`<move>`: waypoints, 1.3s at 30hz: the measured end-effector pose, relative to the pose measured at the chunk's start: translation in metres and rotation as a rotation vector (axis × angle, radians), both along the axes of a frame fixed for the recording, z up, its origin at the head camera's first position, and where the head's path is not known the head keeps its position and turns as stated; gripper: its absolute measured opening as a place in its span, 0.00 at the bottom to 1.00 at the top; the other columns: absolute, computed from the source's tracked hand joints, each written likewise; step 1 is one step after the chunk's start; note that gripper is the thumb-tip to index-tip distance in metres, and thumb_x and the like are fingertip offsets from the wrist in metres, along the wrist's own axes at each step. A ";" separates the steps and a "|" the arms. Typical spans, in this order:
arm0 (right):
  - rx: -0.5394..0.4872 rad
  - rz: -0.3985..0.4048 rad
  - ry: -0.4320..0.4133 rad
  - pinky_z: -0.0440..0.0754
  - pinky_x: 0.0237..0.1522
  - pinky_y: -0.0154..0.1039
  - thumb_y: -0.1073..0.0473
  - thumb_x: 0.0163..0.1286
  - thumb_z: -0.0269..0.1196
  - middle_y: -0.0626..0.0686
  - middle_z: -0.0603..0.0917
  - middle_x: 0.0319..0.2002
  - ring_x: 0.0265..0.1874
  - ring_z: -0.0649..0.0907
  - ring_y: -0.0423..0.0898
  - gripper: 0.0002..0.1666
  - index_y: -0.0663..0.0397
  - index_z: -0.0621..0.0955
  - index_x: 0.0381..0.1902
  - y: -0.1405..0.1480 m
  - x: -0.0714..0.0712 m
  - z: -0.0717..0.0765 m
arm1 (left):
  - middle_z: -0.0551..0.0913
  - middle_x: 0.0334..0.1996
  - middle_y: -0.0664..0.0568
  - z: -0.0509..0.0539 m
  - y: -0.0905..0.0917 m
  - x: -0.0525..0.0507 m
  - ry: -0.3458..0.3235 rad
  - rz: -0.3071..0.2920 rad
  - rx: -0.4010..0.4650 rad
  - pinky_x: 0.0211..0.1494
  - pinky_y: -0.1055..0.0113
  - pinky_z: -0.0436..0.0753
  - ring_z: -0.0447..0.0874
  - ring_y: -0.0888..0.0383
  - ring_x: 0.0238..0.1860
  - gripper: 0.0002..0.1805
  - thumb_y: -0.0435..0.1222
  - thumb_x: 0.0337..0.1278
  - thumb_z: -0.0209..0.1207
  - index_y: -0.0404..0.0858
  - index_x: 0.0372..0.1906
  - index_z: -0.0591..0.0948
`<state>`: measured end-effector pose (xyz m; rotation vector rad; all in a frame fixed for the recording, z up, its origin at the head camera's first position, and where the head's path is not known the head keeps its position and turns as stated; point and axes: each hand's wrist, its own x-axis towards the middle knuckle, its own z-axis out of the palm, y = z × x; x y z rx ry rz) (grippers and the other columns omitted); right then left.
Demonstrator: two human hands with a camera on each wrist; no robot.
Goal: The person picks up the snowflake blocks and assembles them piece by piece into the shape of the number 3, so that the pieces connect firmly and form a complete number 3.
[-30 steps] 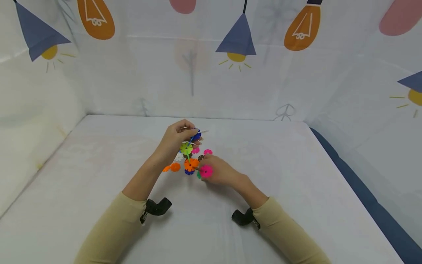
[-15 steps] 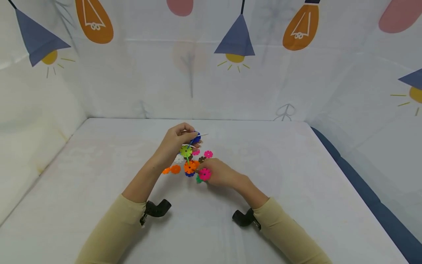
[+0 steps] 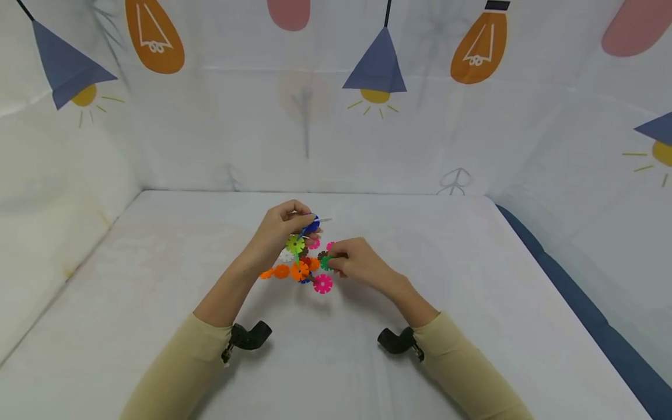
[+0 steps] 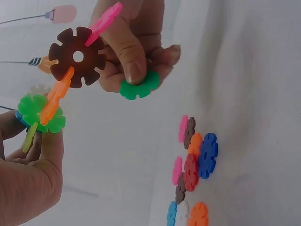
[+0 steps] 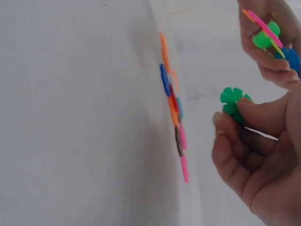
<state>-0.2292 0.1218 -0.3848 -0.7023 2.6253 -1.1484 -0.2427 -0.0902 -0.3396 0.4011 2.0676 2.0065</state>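
Note:
My left hand grips one end of a chain of notched discs; a blue disc shows at its fingertips. From there the chain runs through a lime disc and an orange disc to a pink disc. The left wrist view shows a brown disc between the orange and pink ones. My right hand pinches a green disc between thumb and fingers, apart from the chain and to its right.
Several loose discs lie on the white table under and beside the hands, among them a blue disc, a red disc and an orange disc. A printed curtain stands behind the table.
My right hand has moved away from the pink end of the chain, up and to the right, with the green disc in its fingers. The left hand has barely moved.

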 end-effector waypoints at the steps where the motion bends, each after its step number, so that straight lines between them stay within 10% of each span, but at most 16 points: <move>1: -0.030 -0.023 -0.009 0.77 0.26 0.34 0.63 0.69 0.61 0.52 0.79 0.21 0.20 0.77 0.42 0.09 0.60 0.81 0.28 0.002 0.000 0.002 | 0.88 0.36 0.45 0.000 0.000 0.000 0.001 0.000 0.005 0.46 0.64 0.87 0.88 0.52 0.37 0.13 0.42 0.71 0.56 0.35 0.46 0.75; 9: -0.258 -0.092 -0.006 0.85 0.27 0.44 0.62 0.72 0.60 0.67 0.84 0.29 0.20 0.80 0.47 0.06 0.57 0.83 0.40 0.018 0.004 0.015 | 0.87 0.35 0.42 -0.004 -0.005 0.003 -0.040 -0.021 0.050 0.32 0.65 0.84 0.83 0.54 0.30 0.13 0.42 0.71 0.56 0.35 0.45 0.73; 20: -0.538 -0.130 0.016 0.82 0.22 0.35 0.63 0.73 0.59 0.60 0.82 0.24 0.16 0.78 0.44 0.08 0.62 0.81 0.45 0.031 0.005 0.033 | 0.87 0.34 0.45 -0.009 -0.001 0.005 -0.048 -0.048 0.039 0.44 0.66 0.88 0.85 0.58 0.31 0.12 0.41 0.71 0.57 0.35 0.45 0.74; 39: -0.649 -0.138 0.024 0.82 0.22 0.35 0.64 0.73 0.59 0.56 0.83 0.23 0.16 0.79 0.43 0.09 0.67 0.78 0.44 0.025 0.011 0.037 | 0.86 0.30 0.53 -0.008 0.014 0.012 0.044 -0.030 -0.007 0.46 0.66 0.86 0.87 0.57 0.33 0.12 0.40 0.70 0.58 0.34 0.43 0.75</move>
